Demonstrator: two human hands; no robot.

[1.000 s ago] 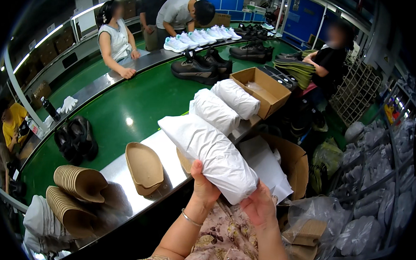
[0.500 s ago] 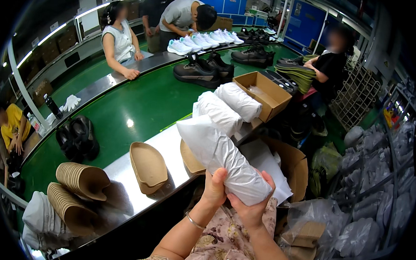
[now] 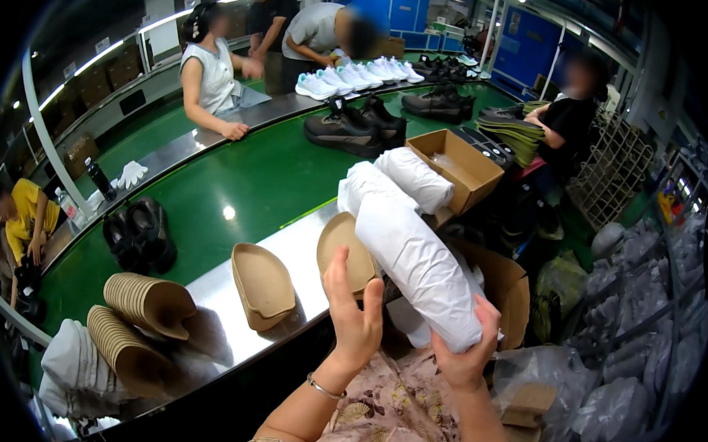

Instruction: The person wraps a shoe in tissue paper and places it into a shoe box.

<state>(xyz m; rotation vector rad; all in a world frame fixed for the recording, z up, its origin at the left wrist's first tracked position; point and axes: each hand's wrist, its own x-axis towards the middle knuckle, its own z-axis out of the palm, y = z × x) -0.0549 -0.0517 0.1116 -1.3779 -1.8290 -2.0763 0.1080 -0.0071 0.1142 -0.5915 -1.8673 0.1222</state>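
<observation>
My right hand (image 3: 468,348) grips the lower end of a long bundle wrapped in white paper (image 3: 419,259). What the paper wraps is hidden. Off the bundle, my left hand (image 3: 355,312) is raised with its fingers stretched out and nothing in it. Just beyond that hand, a brown moulded cardboard insert (image 3: 343,244) lies on the metal edge of the bench. More white-wrapped bundles (image 3: 419,180) rest behind the held one, which partly covers the nearer of them.
Cardboard inserts (image 3: 262,284) lie on the metal strip (image 3: 207,325), with stacked ones (image 3: 141,302) further left. Dark shoes (image 3: 354,128) and white shoes (image 3: 340,78) stand along the green conveyor (image 3: 205,187). An open carton (image 3: 459,170) sits at right. Several people are around the line.
My left hand has let go of the wrapped bundle and opened. The right hand keeps hold and has moved slightly right. Across the line, a seated person has raised one hand.
</observation>
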